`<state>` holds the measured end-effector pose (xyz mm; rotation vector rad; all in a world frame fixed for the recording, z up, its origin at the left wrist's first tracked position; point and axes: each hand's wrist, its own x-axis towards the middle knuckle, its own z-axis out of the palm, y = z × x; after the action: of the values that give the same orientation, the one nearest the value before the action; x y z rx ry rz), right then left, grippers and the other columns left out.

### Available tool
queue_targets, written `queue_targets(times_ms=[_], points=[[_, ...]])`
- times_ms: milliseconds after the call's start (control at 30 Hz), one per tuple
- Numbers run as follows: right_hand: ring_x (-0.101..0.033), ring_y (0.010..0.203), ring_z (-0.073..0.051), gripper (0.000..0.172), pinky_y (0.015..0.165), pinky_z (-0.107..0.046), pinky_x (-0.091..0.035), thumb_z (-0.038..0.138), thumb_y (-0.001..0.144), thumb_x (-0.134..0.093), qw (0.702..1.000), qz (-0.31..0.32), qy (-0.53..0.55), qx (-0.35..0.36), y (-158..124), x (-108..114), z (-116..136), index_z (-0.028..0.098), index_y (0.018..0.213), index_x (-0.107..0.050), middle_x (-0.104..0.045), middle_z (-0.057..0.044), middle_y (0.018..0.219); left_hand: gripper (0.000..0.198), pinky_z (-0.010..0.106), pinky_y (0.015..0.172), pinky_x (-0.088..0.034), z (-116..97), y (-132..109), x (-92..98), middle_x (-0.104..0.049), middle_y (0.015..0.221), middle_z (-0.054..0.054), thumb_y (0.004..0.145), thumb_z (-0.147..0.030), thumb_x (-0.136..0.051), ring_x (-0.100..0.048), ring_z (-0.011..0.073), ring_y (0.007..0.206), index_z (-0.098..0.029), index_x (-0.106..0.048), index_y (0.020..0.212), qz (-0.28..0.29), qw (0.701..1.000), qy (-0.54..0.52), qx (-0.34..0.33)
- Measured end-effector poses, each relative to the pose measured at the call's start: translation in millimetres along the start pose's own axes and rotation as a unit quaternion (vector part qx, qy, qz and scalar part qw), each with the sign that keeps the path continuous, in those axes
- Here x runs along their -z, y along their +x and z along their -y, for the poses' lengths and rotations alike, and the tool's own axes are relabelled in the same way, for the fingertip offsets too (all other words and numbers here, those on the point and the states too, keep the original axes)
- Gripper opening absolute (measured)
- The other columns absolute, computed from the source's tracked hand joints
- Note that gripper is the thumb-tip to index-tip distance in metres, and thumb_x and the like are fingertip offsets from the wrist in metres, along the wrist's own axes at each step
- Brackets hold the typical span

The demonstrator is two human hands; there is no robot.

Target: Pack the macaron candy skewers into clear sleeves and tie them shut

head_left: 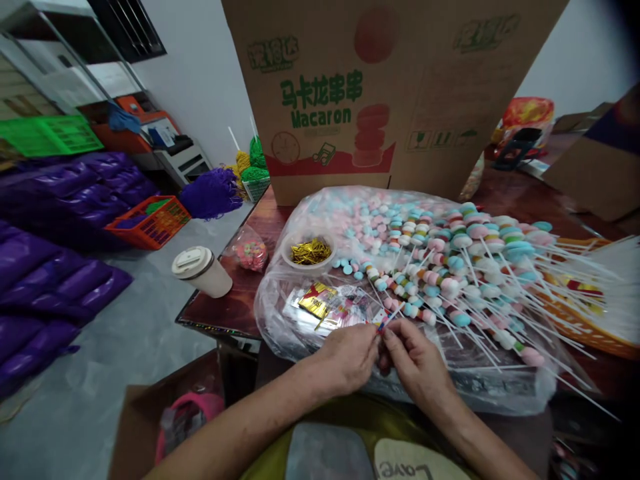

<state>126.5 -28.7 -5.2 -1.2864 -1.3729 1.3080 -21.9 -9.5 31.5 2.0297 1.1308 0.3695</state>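
My left hand [350,355] and my right hand [419,361] meet at the table's front edge, fingertips almost touching. Between them they pinch a small red-and-blue piece [382,325], and a thin white stick [396,312] slants up from it. My fingers cover most of it, so its exact kind is unclear. Just beyond my left hand lie shiny printed plastic bags [345,308] with a gold packet [318,300] on top. Sticks threaded with pastel marshmallow candies [465,267] are heaped beyond and to the right of my right hand. A clear plastic sheet [275,313] lies under everything.
A clear bowl [286,253] holds gold twist ties. Left of it are a bag of pink candies [251,255] and a lidded cup [207,275]. A large carton [325,160] stands behind. An orange basket [620,345] with white sticks sits at right; an open box [135,427] stands below left.
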Motion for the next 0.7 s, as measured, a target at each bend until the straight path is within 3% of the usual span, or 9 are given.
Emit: queue_targets(times_ms=[167,200,267,300,367,433,500,567,700], points=[[-0.052,0.045,-0.013,0.031,0.046,-0.028,-0.046,0.050,0.083,-0.043,0.992,0.061,0.099,-0.056,4,-5,1,0.020,0.071,-0.045,-0.053,0.002,0.054,0.036,0.027,0.064,-0.040,0,-2,-2.3,-0.057,0.080,0.007,0.090,-0.039,-0.022,-0.051,0.0173,0.070,-0.017,-0.051,0.087,0.021,0.999,0.035,0.012],[-0.053,0.045,-0.014,0.031,0.045,-0.027,-0.046,0.048,0.084,-0.041,0.995,0.066,0.054,-0.047,5,-1,1,0.020,0.071,-0.046,-0.054,0.001,0.054,0.035,0.027,0.063,-0.040,4,-2,-1.9,-0.058,0.079,0.007,0.089,-0.039,-0.025,-0.052,0.0179,0.070,-0.017,-0.052,0.087,0.029,0.998,0.045,0.026],[-0.053,0.047,-0.014,0.028,0.047,-0.027,-0.045,0.041,0.086,-0.040,0.991,-0.009,-0.117,0.058,8,9,4,0.019,0.071,-0.049,-0.055,0.000,0.055,0.031,0.028,0.063,-0.041,11,-2,0.2,-0.059,0.076,0.007,0.087,-0.037,-0.030,-0.053,0.0192,0.070,-0.017,-0.053,0.084,0.036,0.995,0.072,0.054],[-0.055,0.053,-0.015,0.023,0.052,-0.028,-0.045,0.035,0.085,-0.042,0.962,-0.069,-0.219,0.144,10,15,6,0.019,0.073,-0.052,-0.058,-0.002,0.059,0.029,0.029,0.063,-0.041,15,-1,1.6,-0.059,0.076,0.007,0.086,-0.035,-0.032,-0.053,0.0195,0.070,-0.017,-0.054,0.082,0.038,0.994,0.073,0.068],[-0.059,0.077,-0.020,0.015,0.072,-0.035,-0.045,0.023,0.083,-0.045,0.852,-0.135,-0.391,0.321,12,23,11,0.018,0.084,-0.058,-0.065,-0.008,0.080,0.028,0.028,0.062,-0.041,20,2,4.1,-0.060,0.075,0.007,0.085,-0.033,-0.033,-0.053,0.0190,0.070,-0.017,-0.055,0.080,0.047,0.995,0.026,0.086],[-0.050,0.104,-0.026,0.025,0.092,-0.047,-0.033,0.019,0.082,-0.043,0.749,-0.048,-0.489,0.444,14,25,14,0.017,0.103,-0.057,-0.061,-0.012,0.109,0.022,0.026,0.062,-0.042,23,5,5.0,-0.060,0.073,0.005,0.083,-0.028,-0.038,-0.053,0.0172,0.070,-0.017,-0.056,0.077,0.082,0.990,-0.071,0.087],[-0.043,0.114,-0.027,0.035,0.100,-0.053,-0.020,0.021,0.083,-0.041,0.683,0.085,-0.536,0.488,13,24,11,0.015,0.116,-0.050,-0.056,-0.013,0.119,0.015,0.023,0.060,-0.042,23,6,3.6,-0.060,0.068,0.003,0.079,-0.021,-0.044,-0.053,0.0146,0.066,-0.017,-0.056,0.071,0.133,0.977,-0.148,0.077],[-0.048,0.105,-0.025,0.036,0.102,-0.055,-0.015,0.021,0.083,-0.039,0.660,0.149,-0.554,0.486,9,23,1,0.014,0.118,-0.049,-0.061,-0.010,0.108,0.018,0.021,0.055,-0.042,23,4,0.7,-0.057,0.060,0.000,0.078,-0.017,-0.043,-0.053,0.0121,0.057,-0.017,-0.054,0.064,0.210,0.956,-0.191,0.078],[-0.051,0.068,-0.017,0.021,0.098,-0.057,-0.022,0.011,0.081,-0.037,0.680,0.176,-0.556,0.444,-5,23,-25,0.019,0.083,-0.057,-0.059,-0.001,0.067,0.019,0.020,0.050,-0.042,21,0,-2.2,-0.053,0.056,-0.003,0.082,-0.024,-0.042,-0.052,0.0105,0.051,-0.017,-0.050,0.066,0.333,0.917,-0.183,0.119]])
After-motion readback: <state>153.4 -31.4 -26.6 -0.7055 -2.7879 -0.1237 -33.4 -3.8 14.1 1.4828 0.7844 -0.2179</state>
